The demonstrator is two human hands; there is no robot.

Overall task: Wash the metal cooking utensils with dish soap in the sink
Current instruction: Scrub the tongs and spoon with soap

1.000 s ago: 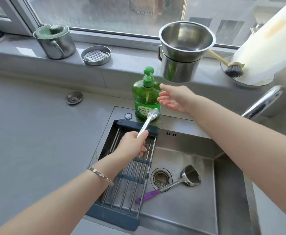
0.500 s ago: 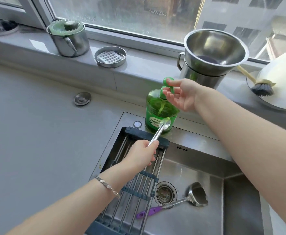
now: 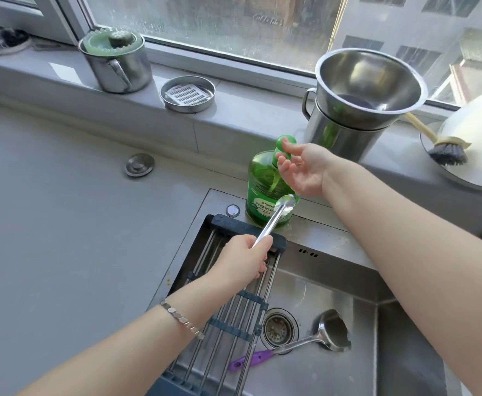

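**Tongs held under the soap pump at the back edge of the sink**

The left hand [image 3: 241,260] is gripping a pair of metal tongs [image 3: 274,221] by the handle end, fingers curled tightly around it, and is holding them slanted up and away so that their scalloped tips are sitting just in front of the green dish soap bottle [image 3: 262,192]. The bottle is standing upright on the steel ledge at the back edge of the sink [image 3: 334,244], near its back left corner. The right hand [image 3: 302,170] is reaching in from the right with its palm turned up and fingers loosely spread; its thumb is resting on the green pump head [image 3: 285,141], and the other fingers are lying just below the spout, not closed around anything.

Down in the basin, a metal ladle [image 3: 324,334] with a purple handle is lying flat, its bowl to the right of the drain strainer [image 3: 278,327] and its handle crossing the near side of the drain. A roll-up drying rack [image 3: 228,324] of steel rods is spanning the left part of the basin, and the left hand is hovering above its far end.

On the windowsill behind the bottle, a steel bowl [image 3: 368,81] is sitting nested in the mouth of a steel pot [image 3: 339,141].
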